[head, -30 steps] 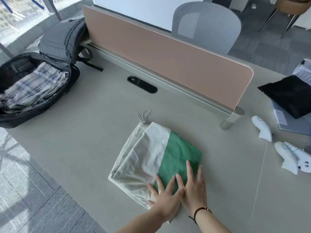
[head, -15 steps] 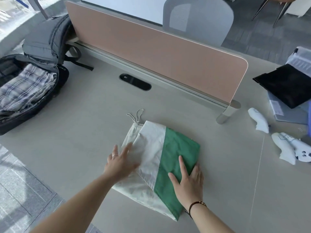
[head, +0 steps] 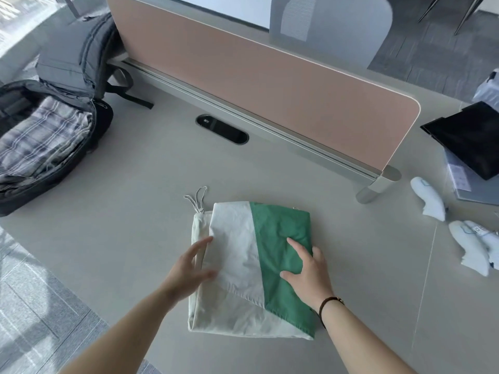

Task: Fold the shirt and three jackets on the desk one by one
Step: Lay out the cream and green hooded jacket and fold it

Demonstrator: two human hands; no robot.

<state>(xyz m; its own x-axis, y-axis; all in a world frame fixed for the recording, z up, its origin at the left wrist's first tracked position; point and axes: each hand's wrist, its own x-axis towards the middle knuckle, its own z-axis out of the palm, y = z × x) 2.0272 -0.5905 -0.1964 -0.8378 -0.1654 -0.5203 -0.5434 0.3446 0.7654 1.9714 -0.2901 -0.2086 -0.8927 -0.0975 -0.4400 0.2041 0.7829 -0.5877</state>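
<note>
While no brand or writing can be read anywhere, the folded jacket (head: 251,268), cream with a green panel, lies flat on the grey desk (head: 135,238) near its front edge, drawcord loops at its far left corner. Left hand (head: 186,268) is blurred, its fingers spread and straight at the jacket's left edge, and right hand (head: 307,273) rests flat with fingers spread on the green panel. Beyond the jacket runs a pink divider (head: 270,85), far to its left an open backpack (head: 51,130) holds plaid cloth, and to its right lie white controllers (head: 429,198).
</note>
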